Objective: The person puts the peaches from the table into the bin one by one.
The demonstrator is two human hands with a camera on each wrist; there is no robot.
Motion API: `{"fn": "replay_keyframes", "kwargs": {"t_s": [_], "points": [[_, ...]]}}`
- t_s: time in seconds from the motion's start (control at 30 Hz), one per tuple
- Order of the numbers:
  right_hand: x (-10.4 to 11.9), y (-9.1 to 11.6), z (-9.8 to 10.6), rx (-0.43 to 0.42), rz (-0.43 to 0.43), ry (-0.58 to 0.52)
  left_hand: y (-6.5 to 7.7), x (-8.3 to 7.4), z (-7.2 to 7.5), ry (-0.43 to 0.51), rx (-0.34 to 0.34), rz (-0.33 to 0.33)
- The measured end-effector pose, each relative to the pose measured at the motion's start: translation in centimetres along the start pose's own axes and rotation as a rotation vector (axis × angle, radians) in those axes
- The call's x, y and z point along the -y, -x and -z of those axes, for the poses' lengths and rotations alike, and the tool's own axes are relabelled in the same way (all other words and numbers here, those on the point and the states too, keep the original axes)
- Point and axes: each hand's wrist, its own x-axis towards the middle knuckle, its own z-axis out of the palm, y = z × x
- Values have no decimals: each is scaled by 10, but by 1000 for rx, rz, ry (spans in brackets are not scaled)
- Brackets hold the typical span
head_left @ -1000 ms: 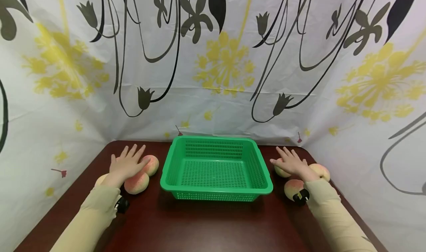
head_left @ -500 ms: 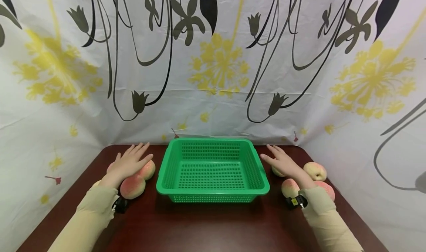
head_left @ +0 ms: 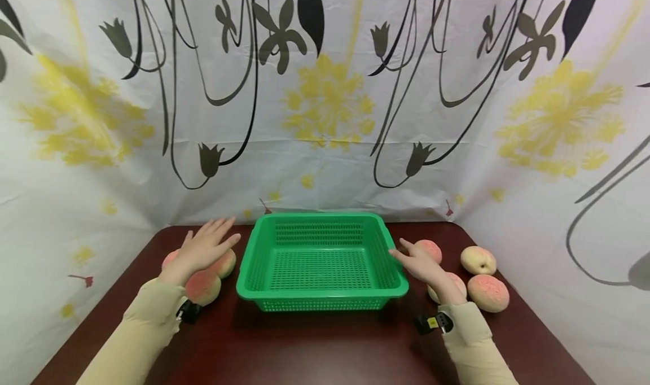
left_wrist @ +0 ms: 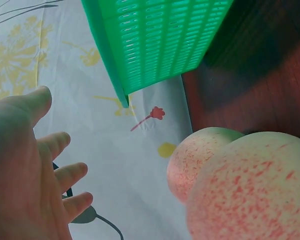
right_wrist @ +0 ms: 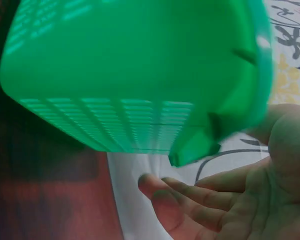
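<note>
A green plastic basket (head_left: 322, 293) with slatted sides stands at the middle of the table. To its left, my left hand (head_left: 200, 252) hovers with fingers spread above several peaches (head_left: 203, 287). The left wrist view shows this palm (left_wrist: 15, 165) holding nothing, with two peaches (left_wrist: 255, 190) at the lower right. My right hand (head_left: 420, 262) is at the basket's right rim, fingers extended. In the right wrist view its fingers (right_wrist: 210, 200) reach along beside the basket (right_wrist: 140, 60), and the thumb side is right at the rim.
More peaches lie on the right: one behind my right hand (head_left: 429, 249), one pale yellow peach (head_left: 478, 260) and one pink peach (head_left: 488, 293) farther right. A dark red-brown table (head_left: 304, 351) carries everything. A patterned curtain (head_left: 315, 170) closes off the back and sides.
My right hand has moved left, from over the right peaches to the basket's rim, uncovering several peaches. My left hand has shifted slightly right toward the basket. The head view has turned slightly.
</note>
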Motion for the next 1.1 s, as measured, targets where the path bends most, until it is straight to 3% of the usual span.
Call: {"fn": "replay_keyframes", "kwargs": {"t_s": [0.1, 0.3, 0.43, 0.7, 0.87, 1.1], "points": [[0, -5, -10, 15, 27, -22, 3, 4, 5, -8, -5, 13], [-10, -4, -8, -23, 130, -51, -9, 4, 9, -31, -21, 17], [-9, -5, -11, -31, 118, -69, -7, 12, 19, -56, -11, 27], [-8, -4, -17, -48, 114, -114, -5, 43, 40, -31, -3, -60], [-12, -5, -20, -89, 147, -107, -6, 62, 45, -9, 52, -55], [-19, -10, -28, -149, 149, -91, 0, 79, 42, 0, 190, 75]]}}
